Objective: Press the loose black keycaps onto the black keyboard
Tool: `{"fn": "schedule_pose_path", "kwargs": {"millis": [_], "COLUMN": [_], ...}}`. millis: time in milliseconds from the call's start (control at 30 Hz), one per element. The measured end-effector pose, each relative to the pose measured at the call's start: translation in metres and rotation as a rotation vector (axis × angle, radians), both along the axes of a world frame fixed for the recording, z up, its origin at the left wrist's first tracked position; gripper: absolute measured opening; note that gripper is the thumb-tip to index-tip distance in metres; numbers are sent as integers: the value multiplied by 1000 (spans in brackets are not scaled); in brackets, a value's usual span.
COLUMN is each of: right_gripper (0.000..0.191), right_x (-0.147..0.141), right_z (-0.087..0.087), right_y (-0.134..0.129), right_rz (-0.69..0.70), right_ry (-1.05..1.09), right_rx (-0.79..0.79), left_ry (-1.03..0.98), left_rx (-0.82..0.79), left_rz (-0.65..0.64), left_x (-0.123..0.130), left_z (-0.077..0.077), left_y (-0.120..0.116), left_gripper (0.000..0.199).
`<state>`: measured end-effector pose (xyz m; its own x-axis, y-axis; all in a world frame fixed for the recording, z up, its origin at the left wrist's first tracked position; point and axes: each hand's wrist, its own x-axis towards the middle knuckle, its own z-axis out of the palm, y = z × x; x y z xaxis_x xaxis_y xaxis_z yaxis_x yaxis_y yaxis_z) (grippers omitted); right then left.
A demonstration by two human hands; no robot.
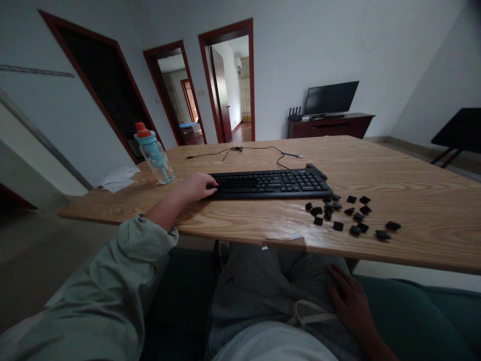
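Observation:
A black computer keyboard [278, 183] lies on the wooden table. Around its left end my left hand [197, 186] is closed, with thumb and fingers at the edge. Part of the keyboard's left-middle section looks bare of keycaps, showing dark rows. Several loose black keycaps [338, 226] are scattered on the table to the right of the keyboard and in front of it. My right hand [347, 296] rests on my thigh, away from the table, with its fingers stretched out and nothing in it.
A clear bottle [155, 155] with a blue and red top stands left of the keyboard, beside white paper [119, 179]. A thin black cable [259, 148] runs behind the keyboard. The table's front edge [233, 239] is close to my lap.

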<state>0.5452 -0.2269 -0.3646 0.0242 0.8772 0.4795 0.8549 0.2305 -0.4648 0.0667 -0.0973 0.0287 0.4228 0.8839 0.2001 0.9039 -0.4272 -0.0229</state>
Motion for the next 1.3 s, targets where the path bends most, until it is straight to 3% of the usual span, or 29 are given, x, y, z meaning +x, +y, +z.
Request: {"fn": "schedule_pose_path", "kwargs": {"millis": [333, 600, 867, 1133, 1300], "right_gripper": [50, 49, 48, 49, 49], "right_x": [1, 0, -1, -1, 1], "right_z": [-1, 0, 2, 0, -2], "right_y": [0, -1, -1, 0, 0], "right_rz": [2, -3, -5, -6, 0], "right_ry": [-21, -13, 20, 14, -12], "right_rx": [11, 4, -2, -4, 5], "left_ry": [-69, 28, -4, -39, 46], "left_rx": [17, 25, 3, 42, 72], "left_rz": [-117, -93, -123, -135, -138], "left_x": [-9, 0, -11, -10, -1], "left_z": [-22, -11, -17, -21, -17], "left_y": [25, 23, 31, 22, 10], "left_gripper": [28, 26, 30, 29, 32]}}
